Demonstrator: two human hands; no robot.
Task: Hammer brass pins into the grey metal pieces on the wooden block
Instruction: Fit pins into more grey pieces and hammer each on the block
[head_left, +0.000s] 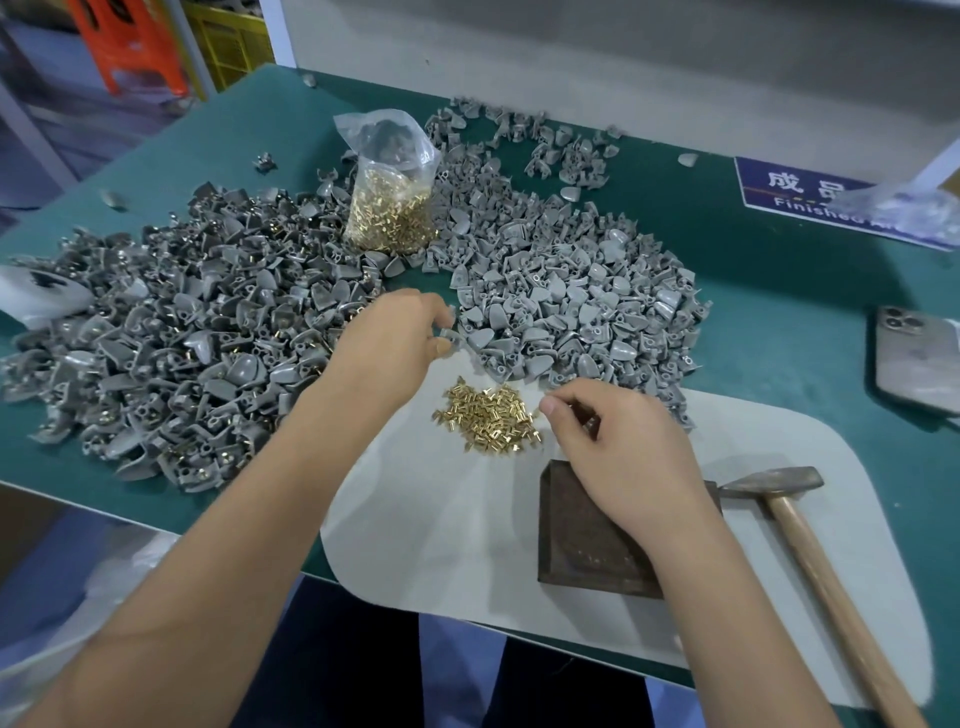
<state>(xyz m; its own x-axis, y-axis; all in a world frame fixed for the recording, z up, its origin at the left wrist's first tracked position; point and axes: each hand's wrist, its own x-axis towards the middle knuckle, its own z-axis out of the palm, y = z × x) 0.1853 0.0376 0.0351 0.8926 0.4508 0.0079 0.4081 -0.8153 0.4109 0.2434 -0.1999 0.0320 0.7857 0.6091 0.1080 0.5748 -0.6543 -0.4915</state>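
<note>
My left hand (395, 338) pinches a small grey metal piece (451, 335) at the near edge of the right-hand pile of grey pieces (566, 291). My right hand (618, 447) hovers beside a loose heap of brass pins (488, 415), fingers curled; whether it holds a pin is hidden. The dark wooden block (582, 540) lies just below that hand, partly covered by my wrist. A hammer (810, 530) with a wooden handle lies to the right of the block.
A bigger pile of grey pieces with brass pins in them (182, 332) fills the left of the green table (779, 291). A clear bag of brass pins (389, 208) stands at the back. A phone (917, 364) lies far right. A white mat (441, 519) covers the near area.
</note>
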